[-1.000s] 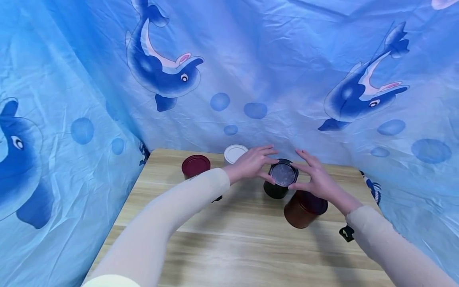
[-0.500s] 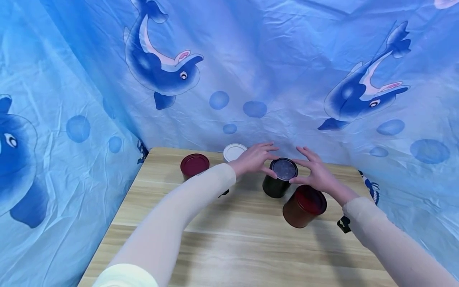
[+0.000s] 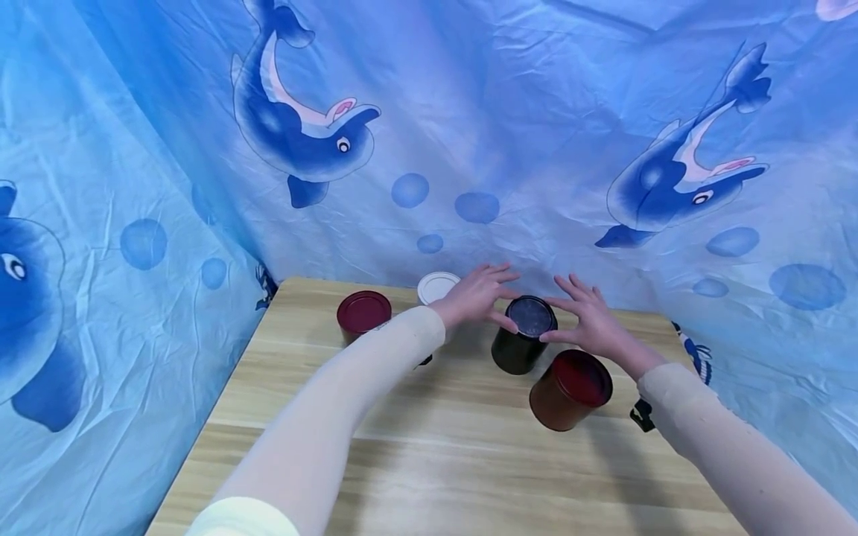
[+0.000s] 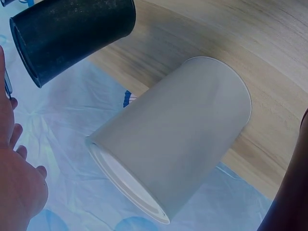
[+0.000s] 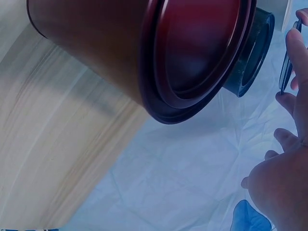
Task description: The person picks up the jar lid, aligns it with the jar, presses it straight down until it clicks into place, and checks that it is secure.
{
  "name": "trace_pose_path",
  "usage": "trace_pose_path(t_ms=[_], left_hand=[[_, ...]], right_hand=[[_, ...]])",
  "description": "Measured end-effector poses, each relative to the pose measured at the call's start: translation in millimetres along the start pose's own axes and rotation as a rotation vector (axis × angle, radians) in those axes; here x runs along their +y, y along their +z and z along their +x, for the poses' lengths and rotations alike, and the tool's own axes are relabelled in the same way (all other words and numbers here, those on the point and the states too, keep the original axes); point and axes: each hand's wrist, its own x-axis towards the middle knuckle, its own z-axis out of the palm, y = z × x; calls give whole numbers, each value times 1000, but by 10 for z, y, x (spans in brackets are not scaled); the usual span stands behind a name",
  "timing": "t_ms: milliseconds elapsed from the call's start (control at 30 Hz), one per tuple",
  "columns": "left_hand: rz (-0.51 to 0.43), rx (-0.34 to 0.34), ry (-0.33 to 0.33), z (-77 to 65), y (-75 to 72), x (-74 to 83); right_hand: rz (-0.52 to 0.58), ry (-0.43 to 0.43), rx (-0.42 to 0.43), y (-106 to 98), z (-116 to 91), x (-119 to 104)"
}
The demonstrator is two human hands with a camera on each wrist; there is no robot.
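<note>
Both of my hands grip a thin round dark-rimmed lid (image 5: 288,67) by its edge, from opposite sides. In the head view this lid overlaps the top of a black can (image 3: 515,356) standing on the table. The right wrist view shows a gap between lid and can. My left hand (image 3: 474,298) is at the lid's left side, thumb lower and fingers spread above. From the right, my right hand (image 3: 593,321) touches the rim with thumb and index finger, other fingers raised. A dark red can (image 3: 570,391) stands in front of it.
A white can (image 4: 173,134) with a white lid stands at the back, partly behind my left hand in the head view. Left of it is another dark red can (image 3: 364,313). The wooden table (image 3: 442,476) is bordered by a blue dolphin-print curtain (image 3: 469,134).
Both thumbs and the lid's near edge have shifted slightly up in the head view. My left forearm has swung a little to the right. The cans stand where they were.
</note>
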Motion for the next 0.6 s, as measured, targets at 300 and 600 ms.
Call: trace_pose_path(t_ms=[300, 600], left_hand=[[0, -10, 0, 14, 45, 36], [18, -44, -20, 29, 22, 61]], right_hand=[[-1, 27, -40, 20, -29, 43], [5, 8, -23, 15, -21, 77]])
